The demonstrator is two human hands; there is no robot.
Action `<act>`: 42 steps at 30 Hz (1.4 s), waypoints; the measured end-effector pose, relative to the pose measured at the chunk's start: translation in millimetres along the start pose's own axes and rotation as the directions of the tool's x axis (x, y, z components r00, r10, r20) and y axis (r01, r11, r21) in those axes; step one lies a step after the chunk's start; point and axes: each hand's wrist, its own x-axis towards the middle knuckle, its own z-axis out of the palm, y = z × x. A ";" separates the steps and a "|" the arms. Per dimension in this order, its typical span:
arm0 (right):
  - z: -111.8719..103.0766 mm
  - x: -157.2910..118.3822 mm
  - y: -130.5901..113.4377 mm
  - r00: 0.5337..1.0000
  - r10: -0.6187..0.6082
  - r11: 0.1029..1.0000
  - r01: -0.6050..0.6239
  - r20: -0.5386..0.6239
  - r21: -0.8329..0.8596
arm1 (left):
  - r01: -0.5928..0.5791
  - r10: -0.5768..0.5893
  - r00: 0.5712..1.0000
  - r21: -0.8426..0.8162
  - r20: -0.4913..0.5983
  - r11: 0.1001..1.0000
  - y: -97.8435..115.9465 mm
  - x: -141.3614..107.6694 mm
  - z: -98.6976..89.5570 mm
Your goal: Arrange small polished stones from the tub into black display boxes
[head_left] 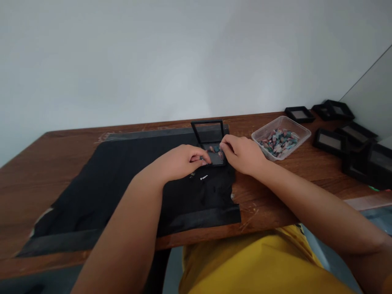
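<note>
A small black display box stands on the black cloth with its windowed lid raised. Several small coloured stones lie inside. My left hand reaches over the box's left side, thumb and fingers bent close together at the stones; whatever is between them is too small to name. At the right side, my right hand pinches with thumb and forefinger near the box's inner edge, and its fingers hide what they hold. A small white scrap and a tiny stone lie on the cloth in front.
To the right stands a clear plastic tub holding many coloured stone chips. Several black display boxes are piled at the far right. A black cloth is taped to the wooden table, with a wall behind.
</note>
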 end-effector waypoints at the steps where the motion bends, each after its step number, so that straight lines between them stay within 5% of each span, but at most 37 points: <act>1: 0.4 0.0 0.1 1.000 0.005 1.000 -0.005 -0.001 0.002 | 0.004 -0.004 1.000 -0.002 -0.005 1.000 0.6 0.5 1.0; 14: 1.1 -1.0 -2.4 0.993 0.028 0.998 -0.021 0.113 -0.063 | 0.163 -0.159 0.958 -0.002 -0.238 0.987 6.1 -9.1 -16.9; 22: 6.0 -2.5 -1.9 0.991 -0.050 0.999 0.048 0.125 0.018 | 0.255 -0.249 0.945 -0.003 -0.213 0.967 -10.2 -11.1 -22.8; 35: 7.9 1.7 2.0 0.990 -0.036 0.994 0.021 0.138 0.108 | 0.169 -0.156 0.951 0.026 -0.268 0.985 -20.2 0.9 -11.9; 42: 1.9 2.7 7.1 0.999 0.001 0.984 0.007 -0.043 0.176 | 0.119 -0.103 0.960 0.046 -0.261 0.992 -23.0 2.7 -9.8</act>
